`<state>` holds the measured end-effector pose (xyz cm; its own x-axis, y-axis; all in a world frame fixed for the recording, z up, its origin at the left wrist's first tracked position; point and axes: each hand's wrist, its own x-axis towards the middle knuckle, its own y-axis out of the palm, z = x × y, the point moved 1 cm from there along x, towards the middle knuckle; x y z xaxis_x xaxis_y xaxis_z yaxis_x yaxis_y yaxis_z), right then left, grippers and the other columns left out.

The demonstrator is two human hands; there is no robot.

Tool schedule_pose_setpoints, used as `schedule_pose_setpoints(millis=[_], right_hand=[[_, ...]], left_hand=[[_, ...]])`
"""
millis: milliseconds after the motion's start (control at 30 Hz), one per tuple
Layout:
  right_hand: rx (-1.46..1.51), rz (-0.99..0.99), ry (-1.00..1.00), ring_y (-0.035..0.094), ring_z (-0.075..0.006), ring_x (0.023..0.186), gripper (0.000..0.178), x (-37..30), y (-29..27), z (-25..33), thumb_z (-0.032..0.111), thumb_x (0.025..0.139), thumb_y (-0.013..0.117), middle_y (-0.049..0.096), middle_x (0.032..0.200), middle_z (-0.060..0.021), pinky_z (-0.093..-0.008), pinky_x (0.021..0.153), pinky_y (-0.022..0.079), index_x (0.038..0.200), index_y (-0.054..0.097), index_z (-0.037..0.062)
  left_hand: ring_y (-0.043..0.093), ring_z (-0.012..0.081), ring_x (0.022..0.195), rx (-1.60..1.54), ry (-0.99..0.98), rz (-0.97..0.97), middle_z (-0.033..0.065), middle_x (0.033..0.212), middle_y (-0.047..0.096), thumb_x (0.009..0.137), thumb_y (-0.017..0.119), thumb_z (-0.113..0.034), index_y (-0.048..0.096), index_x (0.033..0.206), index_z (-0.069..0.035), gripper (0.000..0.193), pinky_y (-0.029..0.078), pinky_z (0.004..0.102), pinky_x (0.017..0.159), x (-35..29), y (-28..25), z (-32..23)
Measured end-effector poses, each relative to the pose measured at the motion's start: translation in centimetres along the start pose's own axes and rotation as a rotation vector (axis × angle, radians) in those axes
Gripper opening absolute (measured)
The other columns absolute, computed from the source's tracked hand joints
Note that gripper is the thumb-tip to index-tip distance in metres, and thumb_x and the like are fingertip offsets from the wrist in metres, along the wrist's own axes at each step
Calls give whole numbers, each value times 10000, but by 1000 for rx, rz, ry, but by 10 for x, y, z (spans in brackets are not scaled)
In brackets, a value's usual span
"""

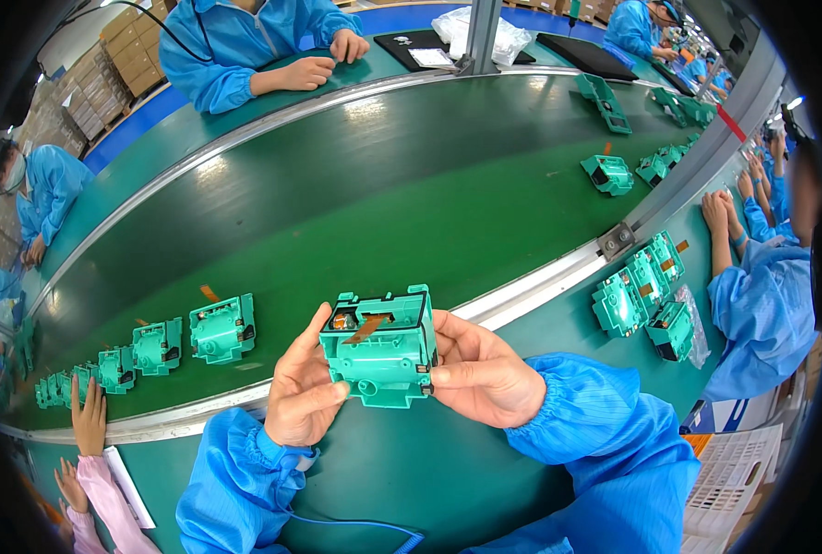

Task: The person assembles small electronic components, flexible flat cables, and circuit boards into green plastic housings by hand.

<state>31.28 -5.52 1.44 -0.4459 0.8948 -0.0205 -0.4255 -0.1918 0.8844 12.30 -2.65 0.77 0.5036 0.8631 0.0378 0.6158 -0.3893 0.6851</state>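
Between my two hands I hold up a teal green plastic housing [388,355] with a black-edged rim and an orange-brown flat ribbon cable [365,329] across its top. My left hand [306,388] closes on its left side, thumb on the front face. On the opposite side, my right hand [485,369] pinches the right edge between thumb and fingers. The housing is above the worktable [411,471], near the metal rail of the green conveyor belt [337,212]. A blue coiled cord [355,523] runs from my left wrist.
Several similar green housings [222,330] stand in a row on the belt at left. More housings [640,282] lie on the table at right, beside a co-worker's blue sleeve [762,305]. A metal post [706,152] rises at right. A pink-sleeved co-worker's hand [89,417] reaches the belt at lower left.
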Motion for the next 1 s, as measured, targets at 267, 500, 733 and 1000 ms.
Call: schedule_pose_setpoints(millis=[267,500,733,1000], right_hand=[[30,0,51,504,-154,1008,464,0,1,2,-26,795,535,524,1098,-80,-300,883,385,1224,361,9],[82,12,85,523,-145,965,391,1,1,2,-13,803,524,560,1044,-75,-302,883,384,1176,411,9],[41,-8,51,522,-137,953,378,-3,3,0,-3,801,532,566,1030,-68,-297,878,380,1163,424,6],[73,37,39,518,-139,953,389,-6,1,1,6,802,530,563,1032,-67,-301,882,375,1174,417,0]], left_hand=[[432,312,1140,-14,-10,-8,184,1271,387,700,518,85,167,1363,-62,764,385,434,917,0,4,1],[475,327,1092,-46,-46,-25,198,1253,402,708,509,64,142,1371,-89,773,430,444,869,2,1,1],[455,340,1111,-37,-43,-1,204,1277,370,709,505,64,147,1370,-92,768,423,453,877,2,1,4],[402,350,1161,-37,-36,30,208,1305,335,701,511,74,173,1365,-88,763,395,466,905,1,1,5]])
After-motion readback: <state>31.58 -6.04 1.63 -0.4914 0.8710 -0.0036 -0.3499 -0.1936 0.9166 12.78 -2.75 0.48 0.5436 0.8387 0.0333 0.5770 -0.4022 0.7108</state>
